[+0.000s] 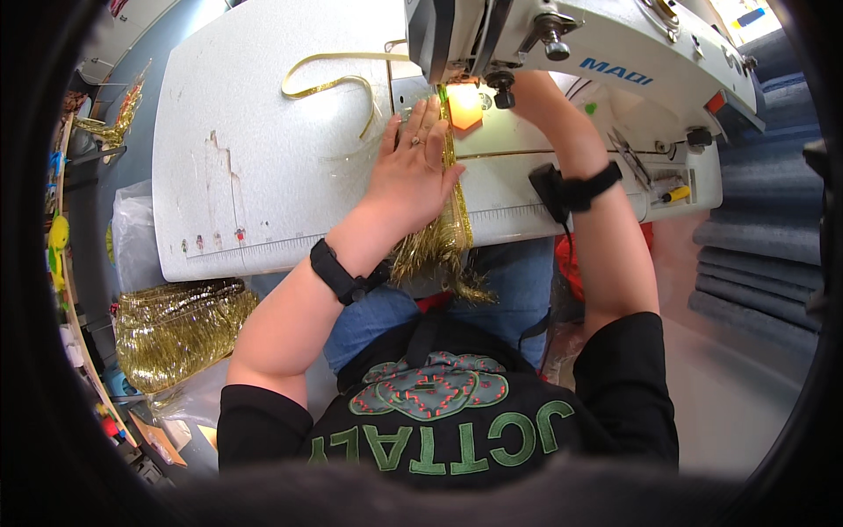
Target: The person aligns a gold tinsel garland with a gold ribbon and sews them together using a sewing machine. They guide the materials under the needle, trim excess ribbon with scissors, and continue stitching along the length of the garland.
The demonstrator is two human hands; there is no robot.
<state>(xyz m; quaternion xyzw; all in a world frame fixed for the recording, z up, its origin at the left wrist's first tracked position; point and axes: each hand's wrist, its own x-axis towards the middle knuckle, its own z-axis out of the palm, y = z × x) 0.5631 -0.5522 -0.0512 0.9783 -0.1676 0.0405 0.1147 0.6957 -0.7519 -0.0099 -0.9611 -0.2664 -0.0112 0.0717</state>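
Observation:
My left hand (416, 155) lies flat on a gold tinsel fringe strip (431, 247), its fingertips close to the needle area of the MAQI sewing machine (593, 59). The strip's sequin-like gold band (463, 214) runs along the thumb side, and the loose fringe hangs over the table's front edge onto my lap. My right hand (527, 89) reaches behind the machine head, which hides its fingers. An orange block (465, 110) sits under the lamp light, right of the band. A narrow gold ribbon (316, 58) curls on the table left of the needle.
Thread snips (629, 158) and a yellow-handled screwdriver (676, 194) lie at the right of the sewing table (263, 151). A gold fringe bundle (184, 329) hangs low at left, by a clear plastic bag (135, 230). Folded blue-grey fabric (757, 257) is stacked at right.

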